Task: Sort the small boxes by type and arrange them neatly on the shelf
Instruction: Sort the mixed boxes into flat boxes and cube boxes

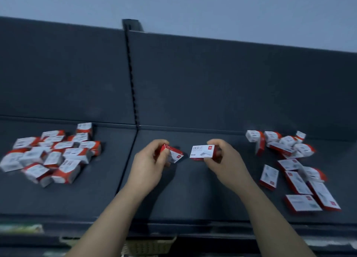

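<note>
My left hand (149, 163) grips a small red and white box (173, 154), tilted, just above the dark shelf (193, 189). My right hand (224, 160) pinches a second small box (201, 152) with its white printed face turned towards me. The two boxes sit a short gap apart over the middle of the shelf. A loose heap of several red and white boxes (52, 156) lies on the left. Another scattered group of several boxes (289, 160) lies on the right, some of them flatter and lying face up.
The shelf's dark back panel (212, 86) rises behind, with a slotted upright post (133, 73) at the seam between two shelf sections. The front edge (173, 227) runs below my forearms. A pale woven basket (150, 247) sits under the shelf.
</note>
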Demonstrator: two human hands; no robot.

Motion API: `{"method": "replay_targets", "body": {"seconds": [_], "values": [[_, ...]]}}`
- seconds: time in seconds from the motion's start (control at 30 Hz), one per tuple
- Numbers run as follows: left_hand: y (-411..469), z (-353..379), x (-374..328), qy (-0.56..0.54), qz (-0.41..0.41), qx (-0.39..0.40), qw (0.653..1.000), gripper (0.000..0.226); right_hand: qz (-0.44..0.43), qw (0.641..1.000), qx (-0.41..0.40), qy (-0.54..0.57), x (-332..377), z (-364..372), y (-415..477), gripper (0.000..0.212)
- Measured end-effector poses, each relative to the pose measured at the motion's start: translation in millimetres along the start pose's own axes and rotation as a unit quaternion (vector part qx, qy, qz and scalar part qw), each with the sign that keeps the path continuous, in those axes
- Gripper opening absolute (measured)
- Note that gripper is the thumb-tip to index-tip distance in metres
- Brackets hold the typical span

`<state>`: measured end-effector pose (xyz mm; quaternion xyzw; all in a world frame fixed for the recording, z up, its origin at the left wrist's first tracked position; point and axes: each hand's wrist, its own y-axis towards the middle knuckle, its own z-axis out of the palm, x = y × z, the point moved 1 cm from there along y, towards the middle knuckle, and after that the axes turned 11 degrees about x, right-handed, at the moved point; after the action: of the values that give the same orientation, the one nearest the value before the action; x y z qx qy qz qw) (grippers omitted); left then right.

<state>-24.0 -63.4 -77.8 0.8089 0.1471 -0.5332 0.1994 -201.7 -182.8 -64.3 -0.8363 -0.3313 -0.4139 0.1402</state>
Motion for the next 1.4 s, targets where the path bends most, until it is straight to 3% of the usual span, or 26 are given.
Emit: {"method": "replay_targets", "body": {"seconds": [0.1,0.47,0.77,1.0,1.23,1.4], "values": [[-18.3,-41.8,5.3,0.019,-0.001,-0.037,0.999,0.003,-0.027,0.999,0.022,0.032,31.8,32.5,10.5,0.030],[-113.4,-258.8,49.7,0.151,-0.085,-0.187,0.967,0.010,-0.102,0.985,0.118,0.068,180.9,204.1,34.7,0.035],[-168.0,-410.3,101.6,0.168,-0.164,-0.215,0.948,0.018,-0.119,0.977,0.157,0.082,275.3,342.9,53.1,0.043],[-150.8,-481.0,144.4,0.167,-0.210,-0.230,0.936,0.051,-0.113,0.976,0.178,0.051,311.6,419.2,89.3,0.038],[-100.6,-526.5,178.0,0.167,-0.198,-0.270,0.928,0.046,-0.102,0.980,0.168,0.026,333.8,468.9,148.1,0.032],[-64.5,-548.2,199.6,0.150,-0.194,-0.249,0.937,0.045,-0.082,0.982,0.170,0.017,343.3,495.9,184.4,0.025]]}}
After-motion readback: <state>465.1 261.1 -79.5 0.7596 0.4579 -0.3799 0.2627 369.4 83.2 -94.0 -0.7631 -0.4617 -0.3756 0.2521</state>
